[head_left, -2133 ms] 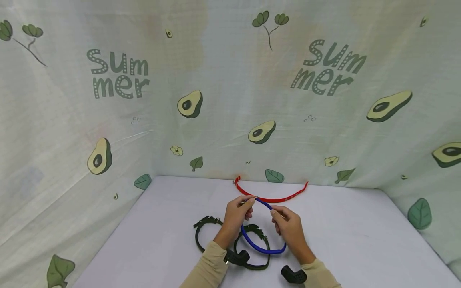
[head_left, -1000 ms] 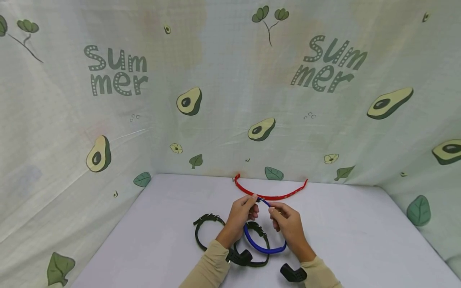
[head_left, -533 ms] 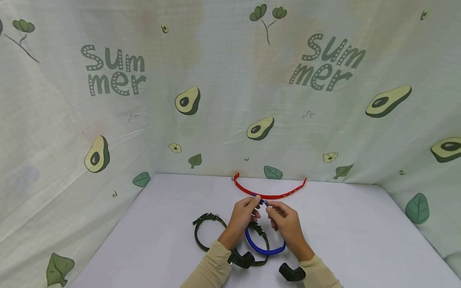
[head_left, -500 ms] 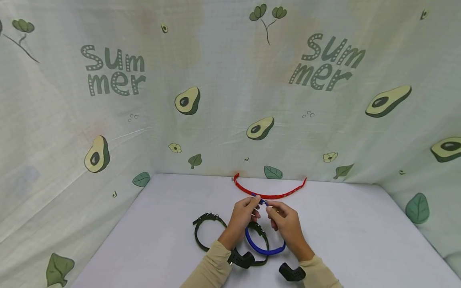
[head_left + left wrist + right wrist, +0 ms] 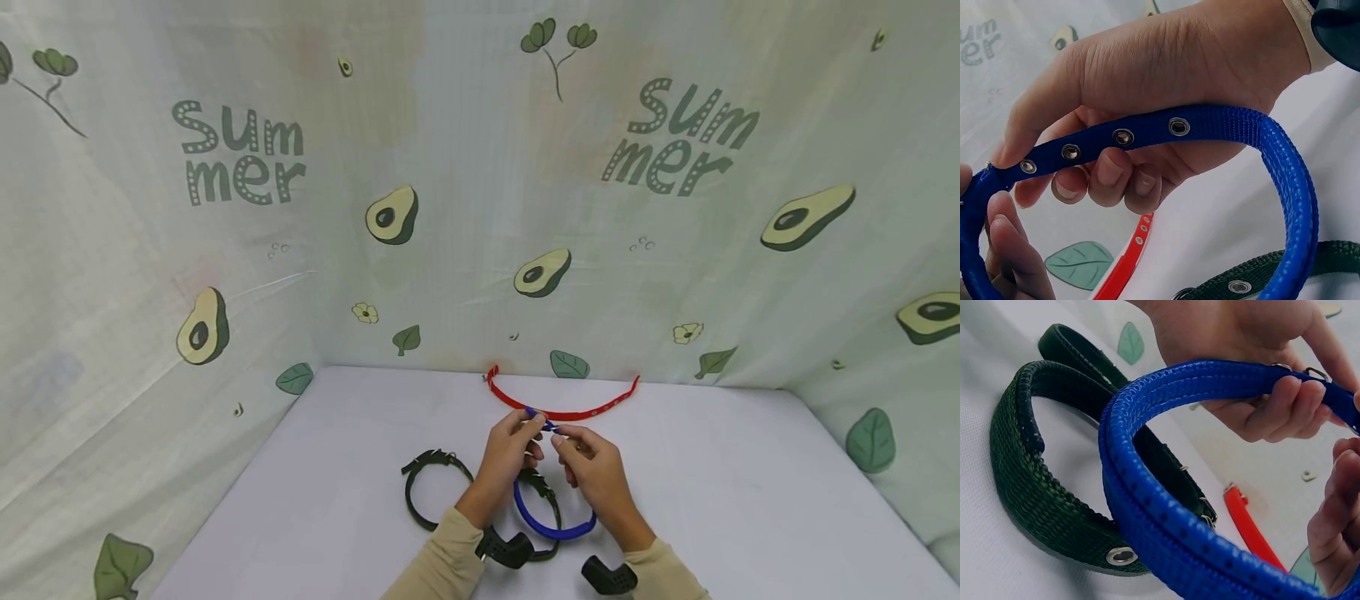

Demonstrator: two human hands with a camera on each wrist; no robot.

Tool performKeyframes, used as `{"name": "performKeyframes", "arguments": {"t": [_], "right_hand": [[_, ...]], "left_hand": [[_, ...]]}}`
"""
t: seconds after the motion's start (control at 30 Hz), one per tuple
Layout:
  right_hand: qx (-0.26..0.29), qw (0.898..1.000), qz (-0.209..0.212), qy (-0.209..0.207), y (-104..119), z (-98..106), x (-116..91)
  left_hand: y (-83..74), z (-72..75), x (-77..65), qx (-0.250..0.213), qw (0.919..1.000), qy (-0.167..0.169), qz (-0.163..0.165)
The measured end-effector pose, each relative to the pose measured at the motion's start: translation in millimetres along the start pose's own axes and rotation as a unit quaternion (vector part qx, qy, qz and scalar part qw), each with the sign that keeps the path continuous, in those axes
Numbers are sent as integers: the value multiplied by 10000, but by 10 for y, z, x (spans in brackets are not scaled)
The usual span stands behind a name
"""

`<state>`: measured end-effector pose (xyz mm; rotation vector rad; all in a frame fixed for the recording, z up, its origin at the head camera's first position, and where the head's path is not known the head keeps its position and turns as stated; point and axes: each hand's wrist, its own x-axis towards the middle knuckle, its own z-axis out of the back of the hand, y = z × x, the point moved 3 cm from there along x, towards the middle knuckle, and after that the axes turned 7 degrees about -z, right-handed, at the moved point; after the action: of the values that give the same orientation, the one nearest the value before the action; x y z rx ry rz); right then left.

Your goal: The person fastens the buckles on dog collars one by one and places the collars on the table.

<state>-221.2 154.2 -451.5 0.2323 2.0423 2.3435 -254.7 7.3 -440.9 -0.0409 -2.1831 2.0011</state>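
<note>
Both hands hold a blue dog collar [image 5: 557, 532] in a loop above the table. My left hand [image 5: 504, 454] pinches its buckle end; in the right wrist view, metal fittings show by the left hand's fingers [image 5: 1294, 400]. My right hand [image 5: 602, 479] pinches the strap with the eyelets, seen along the right hand [image 5: 1185, 69] in the left wrist view. A short blue tip stands out past the left thumb. The fingers partly hide the buckle, so how far the strap runs through it cannot be told.
Two dark green collars [image 5: 409, 500] [image 5: 537, 482] lie buckled into loops beneath the left forearm and the blue collar. A red collar [image 5: 577, 416] lies spread in a curve at the back of the white table [image 5: 720, 483]. Printed cloth [image 5: 465, 150] hangs behind.
The hands have drawn closer together, the left one shifting slightly right. The blue collar's tip has come into view beyond the left thumb. The green and red collars lie as before.
</note>
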Motion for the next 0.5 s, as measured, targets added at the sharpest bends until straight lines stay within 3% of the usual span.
{"name": "performKeyframes", "arguments": {"t": [0.27, 0.5], "right_hand": [[-477, 9983, 257, -236, 19, 23, 32], [-141, 9998, 161, -15, 40, 14, 19]], "left_hand": [[-20, -45, -29, -279, 9993, 223, -102], [-29, -43, -59, -268, 9989, 356, -155]]}}
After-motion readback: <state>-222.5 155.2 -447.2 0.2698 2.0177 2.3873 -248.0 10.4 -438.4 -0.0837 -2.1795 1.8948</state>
